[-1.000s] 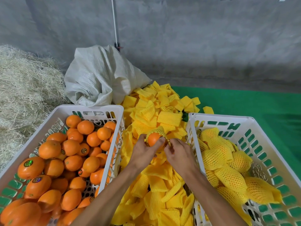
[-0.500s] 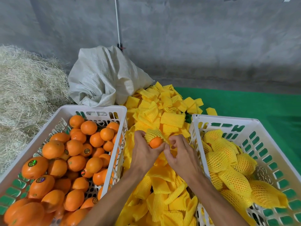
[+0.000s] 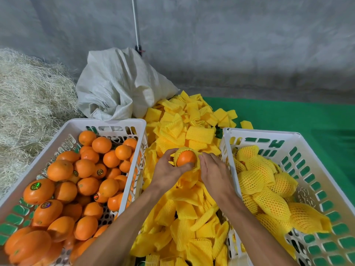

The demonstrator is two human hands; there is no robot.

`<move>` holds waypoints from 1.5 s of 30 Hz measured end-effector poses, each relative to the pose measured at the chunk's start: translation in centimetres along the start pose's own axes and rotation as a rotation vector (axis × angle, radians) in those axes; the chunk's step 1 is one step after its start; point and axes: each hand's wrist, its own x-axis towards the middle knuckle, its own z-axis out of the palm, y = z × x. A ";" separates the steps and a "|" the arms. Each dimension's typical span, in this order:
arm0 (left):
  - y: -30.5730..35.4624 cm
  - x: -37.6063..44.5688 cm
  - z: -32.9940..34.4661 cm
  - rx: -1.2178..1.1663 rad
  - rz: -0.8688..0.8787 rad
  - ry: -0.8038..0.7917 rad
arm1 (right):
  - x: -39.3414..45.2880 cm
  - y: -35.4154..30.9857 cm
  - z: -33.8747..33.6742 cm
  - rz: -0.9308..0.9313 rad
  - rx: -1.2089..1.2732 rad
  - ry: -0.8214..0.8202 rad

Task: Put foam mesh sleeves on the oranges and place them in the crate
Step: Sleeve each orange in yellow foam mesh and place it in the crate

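**Orange half-sleeved over the sleeve pile**

Orange (image 3: 186, 158) sits between both hands above the middle of the sleeve pile (image 3: 192, 198), between the two crates. A sleeve (image 3: 179, 152) covers its far side and edges; the near face is bare. The left hand (image 3: 167, 169) cups the fruit from the left, fingers curled round it, thumb over the mesh at the top. The right hand (image 3: 213, 169) has its fingers bunched at the sleeve's right edge; whether they pinch the mesh cannot be told.

To finish well, the left hand should probably steady the fruit while the right draws the mesh evenly over the bare face, stretching gently, not tearing. It then goes in the right crate (image 3: 307, 143) with the wrapped fruit (image 3: 265, 181); the left crate (image 3: 123, 123) holds bare oranges (image 3: 88, 181).
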 end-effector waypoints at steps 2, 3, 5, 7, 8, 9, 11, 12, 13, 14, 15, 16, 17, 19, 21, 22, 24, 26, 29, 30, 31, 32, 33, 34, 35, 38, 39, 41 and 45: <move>-0.2 -0.1 0.1 0.056 -0.029 0.063 | 0.0 -0.2 0.0 -0.045 -0.004 0.023; -0.2 -0.2 0.1 0.076 -0.029 0.073 | -0.2 -0.3 0.1 -0.061 -0.003 0.022; -0.2 -0.5 0.3 0.169 0.029 0.090 | -0.5 -0.4 0.2 -0.094 -0.006 0.006; -0.4 -0.8 0.3 0.287 0.100 0.117 | -0.5 -0.3 0.4 -0.118 -0.020 0.024; -0.4 -0.9 0.2 0.329 0.126 0.111 | -0.5 -0.1 0.5 -0.112 -0.023 0.030; -0.6 -0.9 0.0 0.363 0.148 0.086 | -0.4 0.0 0.5 -0.100 -0.026 0.008; -0.8 -0.8 -0.2 0.399 0.183 0.006 | -0.4 0.3 0.8 -0.114 0.008 -0.085; -0.9 -0.7 -0.2 0.393 0.201 -0.030 | -0.5 0.4 0.8 -0.136 0.050 -0.124; -1.0 -0.6 -0.2 0.372 0.219 -0.055 | -0.5 0.5 0.9 -0.156 0.090 -0.138; -1.0 -0.5 -0.2 0.342 0.236 -0.073 | -0.4 0.7 0.9 -0.164 0.117 -0.122; -1.1 -0.4 -0.2 0.313 0.247 -0.090 | -0.4 0.8 0.9 -0.160 0.131 -0.093; -1.0 -0.4 -0.2 0.285 0.245 -0.107 | -0.3 0.9 0.9 -0.155 0.135 -0.063; -0.9 -0.4 -0.3 0.256 0.231 -0.123 | -0.1 0.9 0.8 -0.152 0.134 -0.036; -0.8 -0.5 -0.3 0.210 0.211 -0.141 | 0.0 1.1 0.9 -0.126 0.150 0.001; -0.6 -0.6 -0.4 0.158 0.225 -0.142 | 0.1 1.1 1.0 -0.059 0.190 0.020; -0.4 -0.6 -0.3 0.118 0.234 -0.150 | 0.1 1.1 1.0 -0.035 0.208 0.031; 0.0 -0.7 -0.1 0.019 0.240 -0.177 | 0.1 1.1 0.9 -0.018 0.228 0.047; 0.1 -0.8 0.2 -0.105 0.209 -0.196 | 0.1 1.0 0.7 -0.033 0.213 0.062; 0.2 -0.7 0.6 -0.194 0.092 -0.126 | -0.1 0.7 0.7 -0.100 0.120 0.056; 0.2 -0.6 0.6 -0.195 0.050 -0.097 | -0.2 0.7 0.7 -0.132 0.087 0.057; 0.1 -0.6 0.7 -0.182 0.021 -0.069 | -0.3 0.6 0.7 -0.158 0.070 0.062; 0.0 -0.5 0.7 -0.156 0.012 -0.042 | -0.2 0.6 0.7 -0.171 0.068 0.072; -0.2 -0.5 0.7 -0.129 0.020 -0.019 | -0.2 0.6 0.6 -0.175 0.065 0.082; -0.3 -0.5 0.7 -0.119 0.030 -0.001 | -0.2 0.6 0.7 -0.183 0.054 0.086; -0.3 -0.5 0.7 -0.124 0.032 0.010 | -0.2 0.6 0.7 -0.196 0.039 0.085; -0.4 -0.4 0.7 -0.129 0.030 0.020 | -0.2 0.8 1.0 -0.219 0.052 0.080; -0.5 -0.3 0.6 -0.061 0.059 0.033 | -0.1 0.8 1.0 -0.197 0.083 0.075; -0.8 -0.3 0.3 0.098 0.138 0.049 | 0.0 0.6 1.1 -0.145 0.118 0.029; -0.7 -0.5 0.1 0.184 0.219 0.025 | -0.3 0.4 0.9 -0.263 -0.009 0.058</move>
